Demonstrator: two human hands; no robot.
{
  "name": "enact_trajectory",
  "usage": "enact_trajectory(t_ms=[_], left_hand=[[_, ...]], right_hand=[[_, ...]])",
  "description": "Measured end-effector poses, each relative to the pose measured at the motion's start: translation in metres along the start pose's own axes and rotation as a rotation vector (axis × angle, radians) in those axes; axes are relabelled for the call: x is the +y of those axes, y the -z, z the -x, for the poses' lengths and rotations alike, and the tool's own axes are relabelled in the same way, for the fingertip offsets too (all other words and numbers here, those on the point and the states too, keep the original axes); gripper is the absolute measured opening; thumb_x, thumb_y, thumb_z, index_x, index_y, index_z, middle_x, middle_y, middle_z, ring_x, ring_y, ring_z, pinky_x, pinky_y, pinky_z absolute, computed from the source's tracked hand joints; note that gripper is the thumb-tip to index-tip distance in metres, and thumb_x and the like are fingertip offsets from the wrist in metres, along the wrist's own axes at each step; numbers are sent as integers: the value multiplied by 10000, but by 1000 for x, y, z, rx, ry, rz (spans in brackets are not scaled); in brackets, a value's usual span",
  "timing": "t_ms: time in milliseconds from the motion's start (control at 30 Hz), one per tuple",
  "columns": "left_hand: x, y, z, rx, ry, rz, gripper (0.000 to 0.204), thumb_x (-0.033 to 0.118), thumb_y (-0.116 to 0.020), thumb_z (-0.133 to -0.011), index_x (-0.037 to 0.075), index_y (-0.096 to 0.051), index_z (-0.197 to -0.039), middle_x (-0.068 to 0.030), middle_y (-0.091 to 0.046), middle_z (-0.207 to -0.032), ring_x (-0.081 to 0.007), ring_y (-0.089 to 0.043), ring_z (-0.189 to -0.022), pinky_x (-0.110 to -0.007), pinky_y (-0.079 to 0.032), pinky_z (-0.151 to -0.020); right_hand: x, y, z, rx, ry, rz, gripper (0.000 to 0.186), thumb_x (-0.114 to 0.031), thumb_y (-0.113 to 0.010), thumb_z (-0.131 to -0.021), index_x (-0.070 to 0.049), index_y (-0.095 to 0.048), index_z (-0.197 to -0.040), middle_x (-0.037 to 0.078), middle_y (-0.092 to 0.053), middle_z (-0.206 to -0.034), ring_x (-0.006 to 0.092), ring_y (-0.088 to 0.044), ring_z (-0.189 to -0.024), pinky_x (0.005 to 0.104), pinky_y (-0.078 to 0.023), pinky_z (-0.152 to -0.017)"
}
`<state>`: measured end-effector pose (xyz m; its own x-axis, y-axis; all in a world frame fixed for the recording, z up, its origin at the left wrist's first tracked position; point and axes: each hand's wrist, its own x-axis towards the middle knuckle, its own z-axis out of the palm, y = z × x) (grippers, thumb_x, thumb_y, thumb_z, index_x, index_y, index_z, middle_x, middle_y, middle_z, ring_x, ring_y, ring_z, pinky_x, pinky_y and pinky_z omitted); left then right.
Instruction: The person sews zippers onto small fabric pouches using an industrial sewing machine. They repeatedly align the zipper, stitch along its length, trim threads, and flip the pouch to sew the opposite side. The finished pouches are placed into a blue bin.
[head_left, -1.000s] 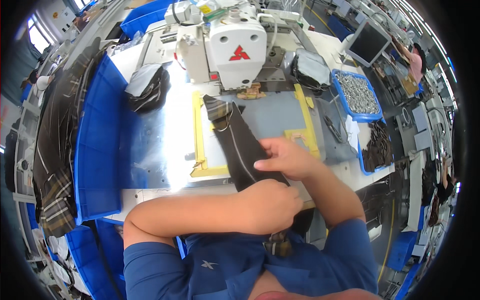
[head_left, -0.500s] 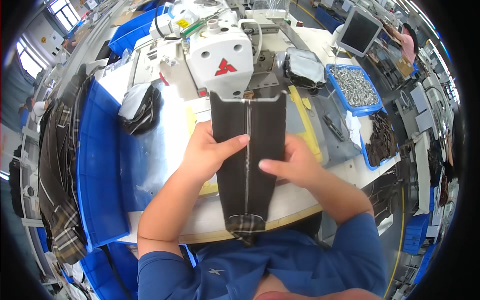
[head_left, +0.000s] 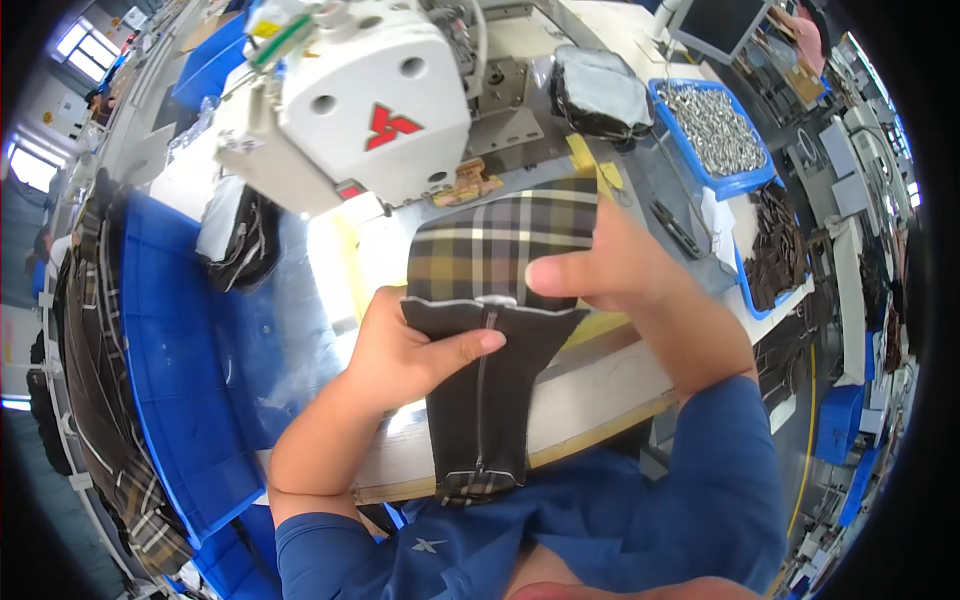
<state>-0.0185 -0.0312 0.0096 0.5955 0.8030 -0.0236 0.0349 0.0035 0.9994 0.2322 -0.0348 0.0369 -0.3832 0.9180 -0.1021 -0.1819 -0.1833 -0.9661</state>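
Note:
Between my hands is a dark brown fabric piece (head_left: 455, 395) with a zipper (head_left: 482, 385) down its middle. A plaid fabric panel (head_left: 500, 240) in brown, olive and white lies across its far end, and a white edge shows where the two meet. My left hand (head_left: 410, 345) grips the left side of the brown piece, thumb on top near the zipper. My right hand (head_left: 610, 265) pinches the right side of the plaid panel, thumb on top and fingers hidden beneath. Just beyond stands a white sewing machine (head_left: 375, 110).
A blue bin wall (head_left: 190, 370) rises at the left beside a stack of fabric pieces (head_left: 235, 235). Farther right are another bundle (head_left: 600, 95), a blue tray of metal parts (head_left: 710, 130), thread snips (head_left: 675, 228) and a tray of brown pieces (head_left: 775, 250). A monitor (head_left: 715, 25) stands behind.
The plaid panel now shows, laid out over the far end of the brown piece. My right hand has moved up and outward onto it. The view has shifted closer to the machine.

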Motion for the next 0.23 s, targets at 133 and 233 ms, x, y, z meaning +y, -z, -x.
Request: enact_trajectory(t_ms=[133, 233], left_hand=[[-10, -7, 3, -63, -46, -7, 379, 7, -893, -856, -33, -748, -1203, -86, -794, -1066, -150, -717, -961, -331, -585, -866], [-7, -1, 1, -147, -126, -180, 504, 34, -947, -808, -44, -717, -1250, -128, -791, -1107, -202, -734, -996, -371, -600, -919]], right_hand=[[1, 3, -3, -44, 24, 203, 583, -297, -931, -816, -26, -681, -1268, 48, -720, -1111, 137, -648, -983, 311, -534, -843], [16, 12, -4, -71, -34, 199, 584, -301, -929, -820, -31, -686, -1277, 60, -737, -1105, 157, -652, -1024, 318, -525, -901]])
